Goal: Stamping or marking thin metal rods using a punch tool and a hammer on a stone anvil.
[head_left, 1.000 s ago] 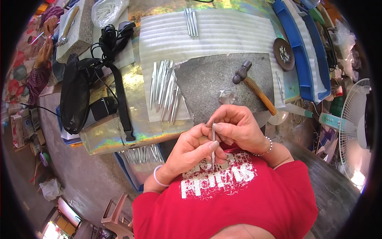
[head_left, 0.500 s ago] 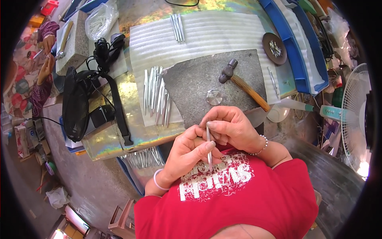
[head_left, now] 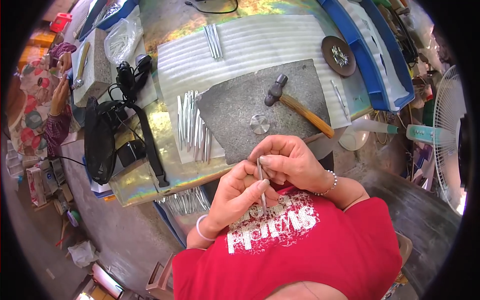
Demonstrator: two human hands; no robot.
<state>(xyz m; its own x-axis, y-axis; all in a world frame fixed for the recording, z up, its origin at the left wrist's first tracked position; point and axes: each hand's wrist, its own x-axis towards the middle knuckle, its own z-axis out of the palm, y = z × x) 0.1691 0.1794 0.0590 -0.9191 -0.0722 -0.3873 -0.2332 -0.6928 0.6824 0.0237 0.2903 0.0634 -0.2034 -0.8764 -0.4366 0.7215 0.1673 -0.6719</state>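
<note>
Close to my chest, just off the table's near edge, both my hands hold one slim silver metal rod (head_left: 260, 173). My left hand (head_left: 235, 192) pinches its lower part between thumb and fingers. Higher up, my right hand (head_left: 292, 159) grips the rod near its top end. Beyond the hands is a dark stone slab (head_left: 230, 112), with a round silver disc (head_left: 259, 124) and a wooden-handled ball-peen hammer (head_left: 306, 112) on it. Several similar metal rods (head_left: 190, 122) lie left of the slab, and a smaller group of rods (head_left: 213, 42) rests farther back on white foam sheeting (head_left: 265, 37).
A brown dish (head_left: 328, 56) of small metal pieces stands at the back right, beside a blue tray (head_left: 367, 65). Black bags and straps (head_left: 102, 145) lie on the left. A fan (head_left: 450, 135) stands at right. At far left, another person's hand (head_left: 60, 95) works near a stone block (head_left: 97, 70).
The view has shifted slightly, so the table things appear a little lower and left. Both hands keep their hold on the rod with hardly any change.
</note>
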